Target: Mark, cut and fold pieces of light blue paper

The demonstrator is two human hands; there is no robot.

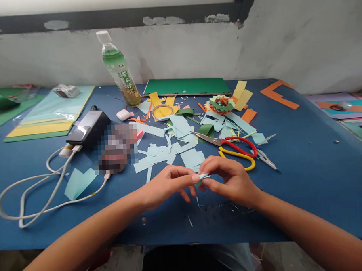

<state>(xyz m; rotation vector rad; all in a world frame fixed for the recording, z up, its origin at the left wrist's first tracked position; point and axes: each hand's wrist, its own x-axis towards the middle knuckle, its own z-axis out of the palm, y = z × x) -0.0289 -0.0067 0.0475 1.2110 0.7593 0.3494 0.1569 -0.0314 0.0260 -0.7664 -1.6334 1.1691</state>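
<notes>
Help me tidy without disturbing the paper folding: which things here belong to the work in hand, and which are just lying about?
In use or likely part of it:
- small light blue paper piece, pinched by left hand and right hand
- light blue paper scraps
- scissors
- paper flower
- tape roll

Lying about:
- drink bottle
- power bank
- white cable
- earbud case

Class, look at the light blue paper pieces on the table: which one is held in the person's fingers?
The small folded light blue piece, pinched between the left hand and right hand; the other scraps lie loose on the blue table.
</notes>
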